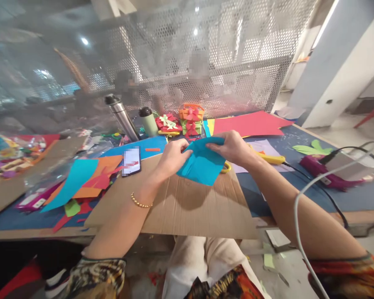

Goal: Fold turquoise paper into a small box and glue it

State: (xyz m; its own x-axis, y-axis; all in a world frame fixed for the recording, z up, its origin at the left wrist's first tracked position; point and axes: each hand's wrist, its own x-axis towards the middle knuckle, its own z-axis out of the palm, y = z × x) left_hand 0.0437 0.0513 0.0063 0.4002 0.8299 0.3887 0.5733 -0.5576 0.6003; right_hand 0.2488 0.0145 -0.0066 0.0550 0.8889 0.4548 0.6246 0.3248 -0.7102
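Note:
A blue sheet of paper (202, 164), with a crease near its left side, is held up above a brown cardboard board (187, 211). My left hand (175, 157) pinches its left edge between thumb and fingers. At the upper right edge, my right hand (232, 147) grips the same sheet, thumb in front. Behind the sheet, a yellow ring-shaped handle (226, 167) shows partly; the rest is hidden. Just right of my right hand, a yellow glue gun (272, 158) lies on pale purple paper.
A phone (131, 161), orange and red paper scraps (90, 187) lie left. Behind stand a steel bottle (123, 118), a green bottle (148, 122) and small paper baskets (191, 120). Red paper (252, 123) lies back right. A white cable (296, 216) loops over my right forearm; purple power strip (327, 176) beyond.

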